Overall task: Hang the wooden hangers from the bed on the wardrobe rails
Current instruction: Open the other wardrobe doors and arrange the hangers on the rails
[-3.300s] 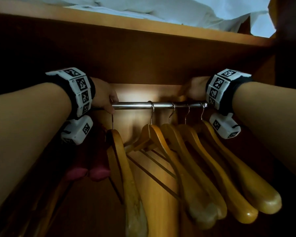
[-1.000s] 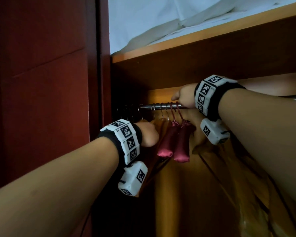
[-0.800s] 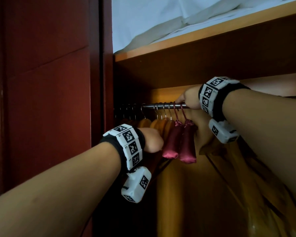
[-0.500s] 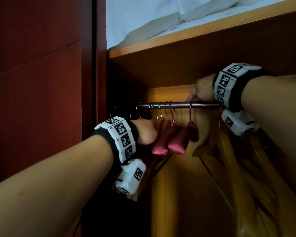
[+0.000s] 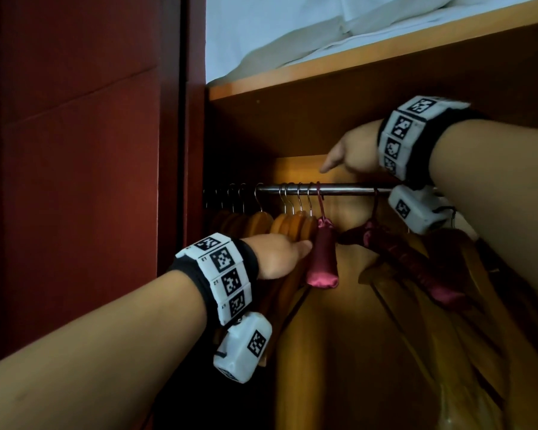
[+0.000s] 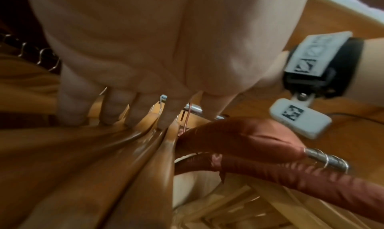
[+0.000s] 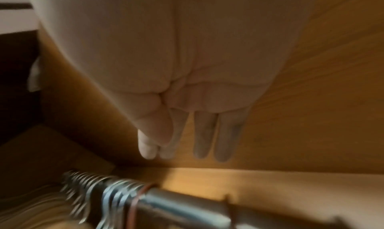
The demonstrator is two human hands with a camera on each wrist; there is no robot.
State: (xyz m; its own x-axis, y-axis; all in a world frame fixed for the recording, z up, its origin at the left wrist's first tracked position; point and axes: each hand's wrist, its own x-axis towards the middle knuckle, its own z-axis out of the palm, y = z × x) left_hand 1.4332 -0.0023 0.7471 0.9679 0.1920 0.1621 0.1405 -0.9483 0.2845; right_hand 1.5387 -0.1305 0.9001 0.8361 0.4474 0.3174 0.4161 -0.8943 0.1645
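Observation:
Several wooden hangers (image 5: 292,225) hang bunched at the left end of the metal rail (image 5: 348,189). My left hand (image 5: 289,249) presses straight fingers (image 6: 116,111) against their necks (image 6: 153,117). A dark red padded hanger (image 5: 322,259) hangs end-on just right of them. A second padded hanger (image 5: 416,265) hangs further right, turned at an angle. My right hand (image 5: 342,156) hovers just above the rail with fingers (image 7: 201,142) extended and nothing in them; the rail (image 7: 176,204) lies below it.
A dark red wardrobe side panel (image 5: 75,181) closes off the left. A wooden shelf (image 5: 370,63) with white bedding (image 5: 277,29) sits close above the rail. More wooden hangers (image 5: 454,336) hang at the lower right under my right arm.
My right hand has come off the rail and lifted above it. One padded hanger slid right, away from the other. My left hand stays against the wooden hangers.

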